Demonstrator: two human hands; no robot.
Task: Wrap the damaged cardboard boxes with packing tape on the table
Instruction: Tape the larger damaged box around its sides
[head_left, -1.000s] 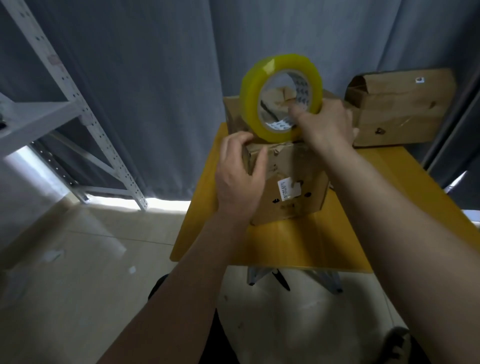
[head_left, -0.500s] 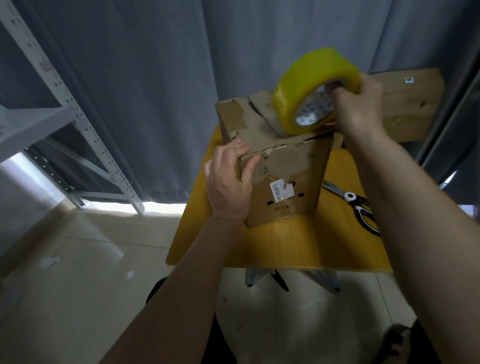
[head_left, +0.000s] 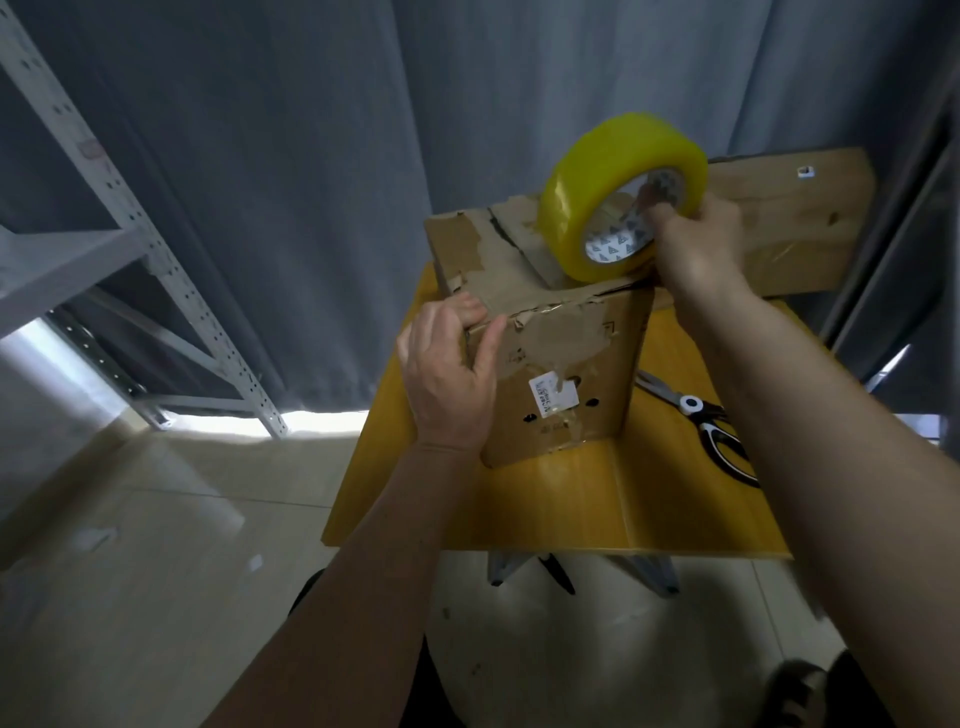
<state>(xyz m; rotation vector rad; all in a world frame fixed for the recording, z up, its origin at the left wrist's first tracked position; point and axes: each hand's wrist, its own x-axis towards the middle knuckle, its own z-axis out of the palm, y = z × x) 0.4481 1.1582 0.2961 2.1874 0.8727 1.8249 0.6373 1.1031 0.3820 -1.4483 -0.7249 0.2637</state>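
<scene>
Yellow table (head_left: 571, 499) bears the torn box (head_left: 561, 364), left hand (head_left: 447, 379) gripping its corner (right hand (head_left: 696, 249) fingers hooking the upright tape roll (head_left: 618, 192)).

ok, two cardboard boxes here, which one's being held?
The near box at the table's middle: left hand grips its top corner, tape roll in the right hand rests on top. The far box behind is untouched.

The box (head_left: 561, 364) stands on the surface (head_left: 571, 499), tape roll (head_left: 618, 192) atop it, scissors (head_left: 701, 421) to its right, second box (head_left: 789, 223) behind
</scene>
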